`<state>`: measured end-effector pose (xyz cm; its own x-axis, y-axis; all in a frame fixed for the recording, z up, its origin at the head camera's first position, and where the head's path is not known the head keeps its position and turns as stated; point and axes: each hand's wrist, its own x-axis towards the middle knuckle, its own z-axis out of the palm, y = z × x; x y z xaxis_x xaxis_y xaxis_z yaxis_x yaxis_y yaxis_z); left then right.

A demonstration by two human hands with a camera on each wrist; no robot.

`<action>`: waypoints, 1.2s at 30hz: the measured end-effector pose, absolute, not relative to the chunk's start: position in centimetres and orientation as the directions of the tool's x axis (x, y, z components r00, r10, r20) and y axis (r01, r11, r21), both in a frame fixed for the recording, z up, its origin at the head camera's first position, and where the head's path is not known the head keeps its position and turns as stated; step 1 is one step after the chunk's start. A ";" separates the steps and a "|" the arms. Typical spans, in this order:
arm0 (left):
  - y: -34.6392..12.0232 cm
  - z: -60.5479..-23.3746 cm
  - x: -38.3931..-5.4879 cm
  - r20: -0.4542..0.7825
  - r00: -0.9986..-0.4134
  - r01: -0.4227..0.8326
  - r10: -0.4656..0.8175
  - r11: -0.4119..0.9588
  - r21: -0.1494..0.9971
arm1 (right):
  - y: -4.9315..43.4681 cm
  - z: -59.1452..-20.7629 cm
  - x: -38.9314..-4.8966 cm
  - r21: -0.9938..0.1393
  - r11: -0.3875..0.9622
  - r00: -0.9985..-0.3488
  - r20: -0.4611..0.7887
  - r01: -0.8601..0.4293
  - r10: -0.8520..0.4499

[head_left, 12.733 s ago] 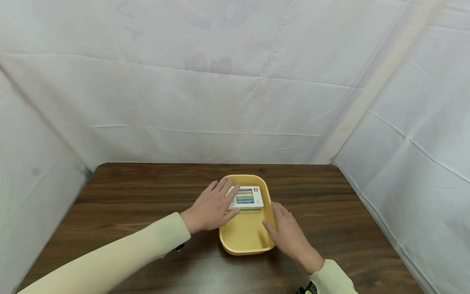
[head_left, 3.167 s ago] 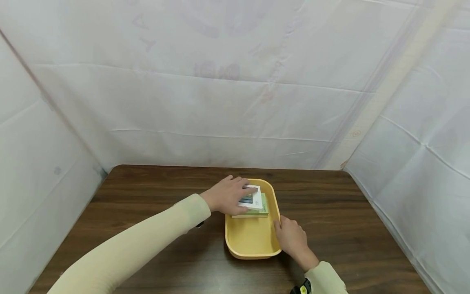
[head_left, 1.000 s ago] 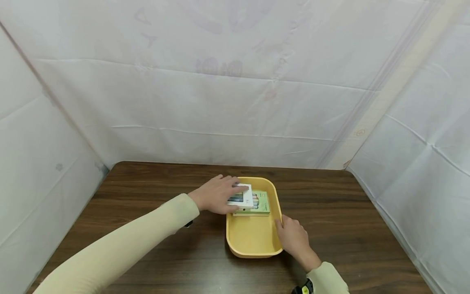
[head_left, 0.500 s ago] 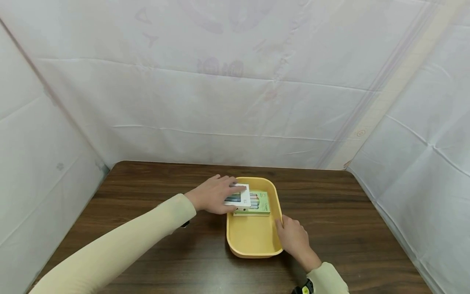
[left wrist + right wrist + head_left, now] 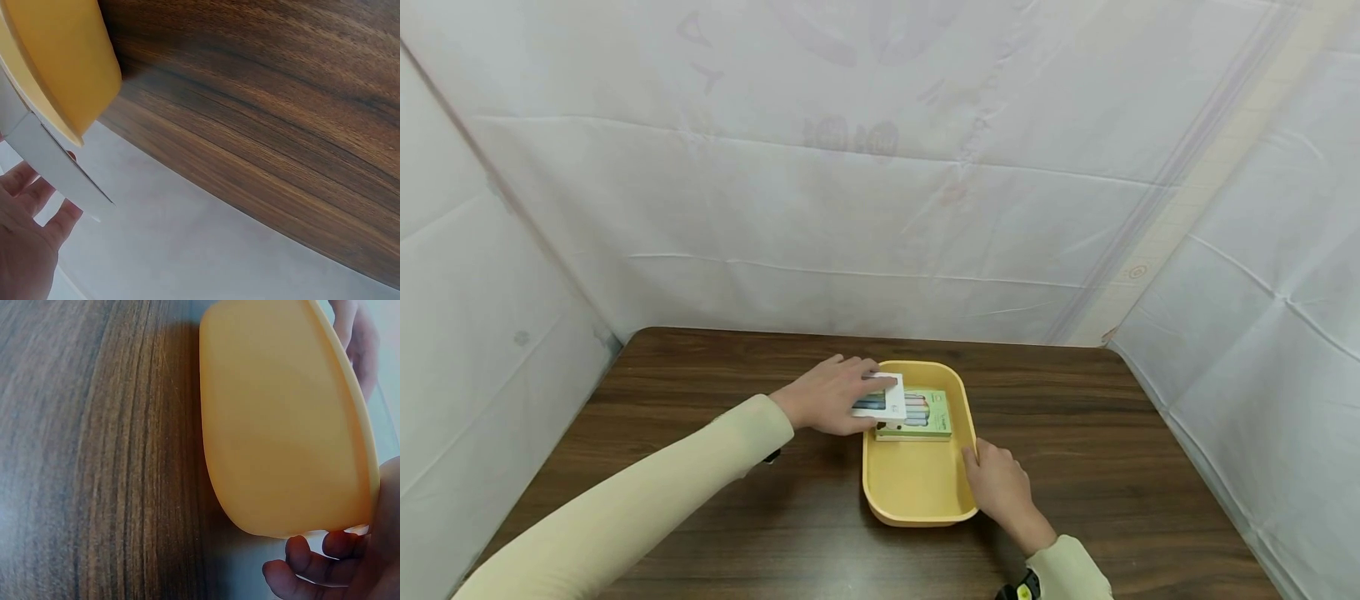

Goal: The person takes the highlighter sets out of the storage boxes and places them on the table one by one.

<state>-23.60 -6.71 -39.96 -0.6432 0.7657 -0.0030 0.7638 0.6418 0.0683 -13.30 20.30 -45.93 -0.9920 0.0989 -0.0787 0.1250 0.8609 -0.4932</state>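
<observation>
My left hand (image 5: 827,397) grips a flat white box (image 5: 895,402) with a window onto coloured sticks. The box overlaps the left rim of a yellow plastic tray (image 5: 921,487) and part of a green box (image 5: 937,423) lying inside it. The green box also has a window, with pastel sticks showing. In the left wrist view, fingers (image 5: 62,222) lie against the side of the white box (image 5: 53,156), near the tray's edge. My right hand (image 5: 1000,483) holds the tray's right rim, thumb inside; the right wrist view shows its fingers curled near the tray wall (image 5: 281,425).
The tray stands on a dark wood-grain table (image 5: 722,367) with a rounded far corner at the left. White sheeting (image 5: 850,217) hangs behind the table and at both sides. A dark watch-like band (image 5: 1024,587) sits at my right wrist.
Earlier the white box lay on the green box in the tray. My left hand has since taken hold of it and slid it left, baring more of the green box. The right hand now grips the rim.
</observation>
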 end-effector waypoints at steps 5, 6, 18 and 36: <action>-7.0 -39.9 -23.7 0.004 -0.644 0.763 0.765 0.642 0.082 | 20.3 -45.9 -13.4 -0.487 0.864 -0.991 -0.085 0.129 0.100; -7.0 -39.9 -23.7 0.002 -0.645 0.762 0.764 0.643 0.083 | 20.3 -45.9 -13.4 -0.486 0.865 -0.991 -0.085 0.128 0.099; -7.7 -40.3 -23.9 -0.003 -0.654 0.754 0.757 0.652 0.087 | 20.3 -46.0 -13.6 -0.479 0.868 -0.991 -0.094 0.130 0.096; -8.6 -40.7 -23.9 0.002 -0.658 0.751 0.753 0.656 0.075 | 20.3 -45.8 -13.5 -0.474 0.871 -0.990 -0.099 0.132 0.096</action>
